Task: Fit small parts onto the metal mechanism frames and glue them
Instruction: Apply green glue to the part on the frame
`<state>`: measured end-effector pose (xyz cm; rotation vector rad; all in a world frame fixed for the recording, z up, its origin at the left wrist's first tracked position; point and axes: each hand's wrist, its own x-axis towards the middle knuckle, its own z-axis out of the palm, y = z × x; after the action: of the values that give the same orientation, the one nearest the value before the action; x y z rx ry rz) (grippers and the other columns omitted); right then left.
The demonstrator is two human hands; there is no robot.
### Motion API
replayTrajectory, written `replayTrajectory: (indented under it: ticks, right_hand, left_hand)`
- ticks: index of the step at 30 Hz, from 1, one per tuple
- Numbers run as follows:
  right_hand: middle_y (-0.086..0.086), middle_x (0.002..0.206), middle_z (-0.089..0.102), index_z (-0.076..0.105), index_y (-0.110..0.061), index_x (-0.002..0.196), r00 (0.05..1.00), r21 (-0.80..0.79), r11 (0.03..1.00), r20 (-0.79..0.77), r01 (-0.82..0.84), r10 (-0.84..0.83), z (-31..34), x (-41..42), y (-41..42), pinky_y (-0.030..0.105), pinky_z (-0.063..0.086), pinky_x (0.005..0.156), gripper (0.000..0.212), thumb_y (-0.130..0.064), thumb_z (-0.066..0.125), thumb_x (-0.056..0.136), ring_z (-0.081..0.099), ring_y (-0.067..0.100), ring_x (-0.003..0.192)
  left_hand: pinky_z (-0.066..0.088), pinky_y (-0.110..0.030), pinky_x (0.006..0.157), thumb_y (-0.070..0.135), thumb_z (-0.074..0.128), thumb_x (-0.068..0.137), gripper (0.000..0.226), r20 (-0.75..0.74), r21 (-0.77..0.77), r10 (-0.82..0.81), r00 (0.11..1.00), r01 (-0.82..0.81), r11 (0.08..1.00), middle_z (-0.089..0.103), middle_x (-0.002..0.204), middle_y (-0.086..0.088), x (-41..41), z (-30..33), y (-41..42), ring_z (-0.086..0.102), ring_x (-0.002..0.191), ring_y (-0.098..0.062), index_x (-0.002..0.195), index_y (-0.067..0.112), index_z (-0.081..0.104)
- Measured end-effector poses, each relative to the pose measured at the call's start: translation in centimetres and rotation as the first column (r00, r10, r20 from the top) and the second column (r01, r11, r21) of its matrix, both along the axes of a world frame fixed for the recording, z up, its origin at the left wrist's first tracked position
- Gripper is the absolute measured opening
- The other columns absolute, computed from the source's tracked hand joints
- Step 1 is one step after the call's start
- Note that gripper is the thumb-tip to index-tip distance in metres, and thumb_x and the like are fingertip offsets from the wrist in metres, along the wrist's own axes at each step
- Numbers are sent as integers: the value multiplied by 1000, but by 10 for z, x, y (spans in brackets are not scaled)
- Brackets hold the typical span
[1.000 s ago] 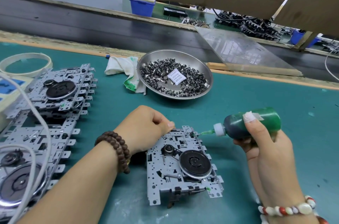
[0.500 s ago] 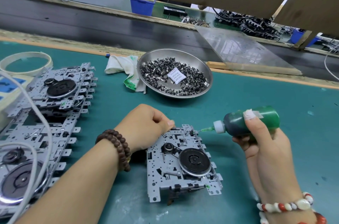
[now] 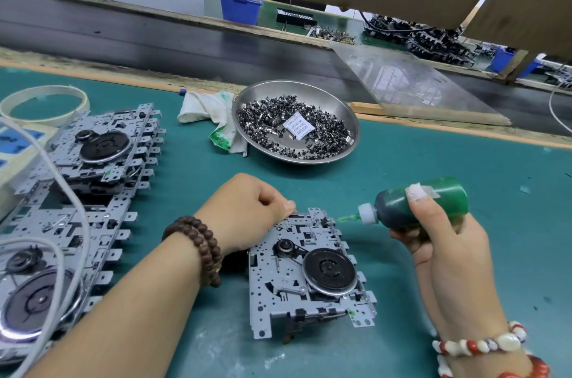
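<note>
A grey metal mechanism frame (image 3: 278,294) with a black flywheel lies on the green mat in front of me. My left hand (image 3: 244,213) rests curled on the frame's far left corner and holds it steady. My right hand (image 3: 439,238) grips a green glue bottle (image 3: 433,201) lying sideways, its thin green nozzle touching the frame's far right corner. A steel bowl (image 3: 349,117) holding several small dark parts and a white paper slip stands behind the frame.
Stacked mechanism frames (image 3: 93,161) lie in a row along the left, crossed by a white cable (image 3: 71,201). A stained white cloth (image 3: 213,111) lies beside the bowl. A tape roll (image 3: 46,102) sits far left. A dark conveyor belt (image 3: 154,34) runs behind.
The glue bottle's nozzle stays at the frame's far right corner; both hands have barely moved.
</note>
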<state>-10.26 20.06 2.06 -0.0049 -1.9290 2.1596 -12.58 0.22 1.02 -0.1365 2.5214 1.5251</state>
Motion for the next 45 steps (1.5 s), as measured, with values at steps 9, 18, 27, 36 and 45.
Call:
replayTrajectory:
  ticks: [9, 18, 27, 36, 45]
  right_hand:
    - [-5, 70, 66, 63, -20, 76, 996, -263, 962, 66, 74, -58, 3, -2, 6, 13, 47, 50, 12, -30, 59, 70, 59, 3, 58]
    - [-4, 83, 63, 56, -20, 92, 981, -604, 796, 173, 40, 82, 11, -6, 10, 9, 44, 48, 30, -39, 60, 70, 43, 4, 65]
    - [3, 73, 69, 72, -26, 70, 946, -127, 954, 148, -271, 288, 1, 8, -27, 19, 52, 53, 29, -51, 79, 56, 67, 14, 65]
    - [2, 69, 67, 70, -29, 70, 975, 51, 978, 103, -203, 197, -2, 12, -32, 26, 53, 55, 18, -46, 67, 64, 65, 20, 65]
    - [0, 63, 67, 60, -19, 75, 980, -8, 988, 120, -156, 156, 0, 12, -34, 15, 44, 42, 28, -43, 68, 62, 64, 9, 53]
  left_hand:
    - [52, -29, 72, 30, 61, 86, 22, -13, 17, -1, 1000, 1, 1000, 72, 78, -7, 2, 1, 1, 55, 63, -13, 69, 20, 71]
    - [44, -18, 63, 29, 61, 86, 21, -119, -15, 41, 992, -43, 999, 62, 64, 17, 0, -2, 5, 52, 60, 0, 65, 28, 66]
    - [35, -8, 57, 32, 59, 87, 21, -213, -86, 14, 977, -33, 996, 58, 64, 23, 0, -4, 8, 50, 62, 7, 66, 33, 63]
    - [36, -3, 52, 33, 59, 87, 20, -232, -91, 4, 973, -25, 996, 57, 63, 20, -1, -3, 8, 49, 60, 6, 67, 33, 61]
    - [34, -2, 52, 34, 59, 87, 20, -231, -95, 0, 973, -23, 995, 58, 67, 20, -1, -3, 8, 49, 63, 7, 67, 34, 60]
